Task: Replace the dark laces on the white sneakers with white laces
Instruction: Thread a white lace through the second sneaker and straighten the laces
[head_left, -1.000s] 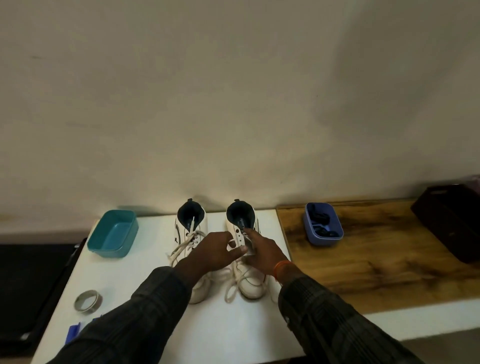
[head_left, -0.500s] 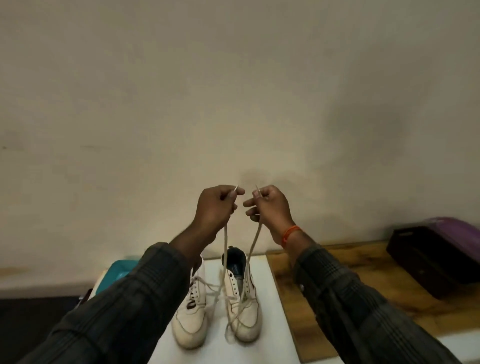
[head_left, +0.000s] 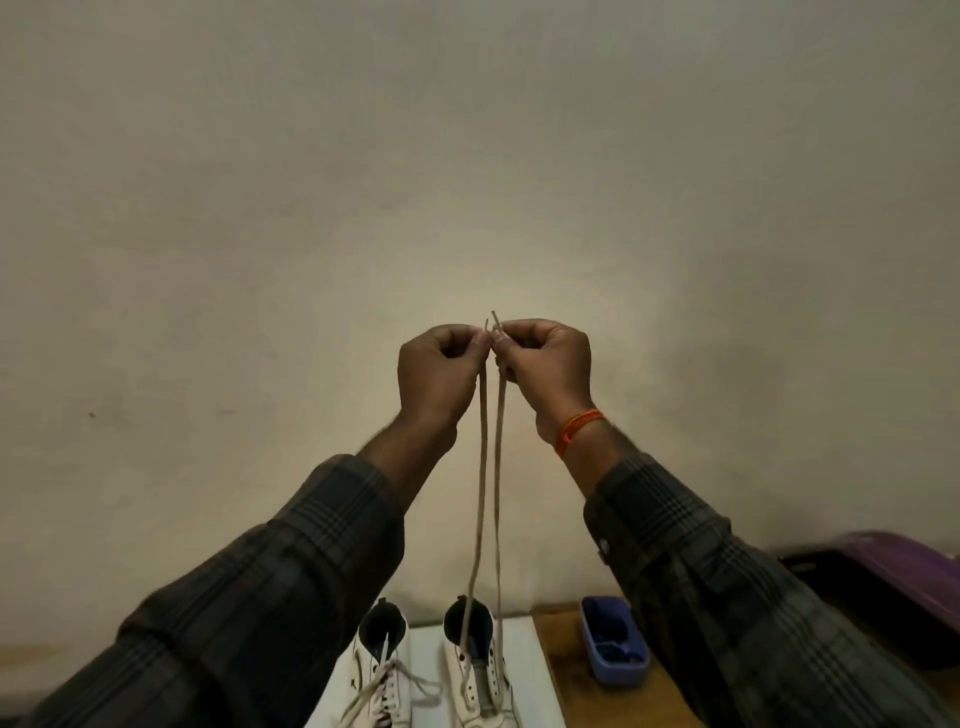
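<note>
Two white sneakers stand side by side on the white table (head_left: 535, 691) at the bottom of the view. The left sneaker (head_left: 382, 675) carries a white lace lying loose over its top. From the right sneaker (head_left: 478, 680) a white lace (head_left: 491, 493) rises in two taut strands. My left hand (head_left: 439, 371) pinches one lace tip and my right hand (head_left: 545, 364) pinches the other, both raised high in front of the wall with the tips side by side.
A blue tray (head_left: 615, 649) holding dark laces sits on the wooden surface (head_left: 566, 675) right of the sneakers. A dark bin with a purple lid (head_left: 893, 577) stands at the far right. My sleeves hide much of the table.
Both hands lifted from the right sneaker's eyelets, pulling the two lace ends up high and bringing the tips together. The view tilted up toward the wall.
</note>
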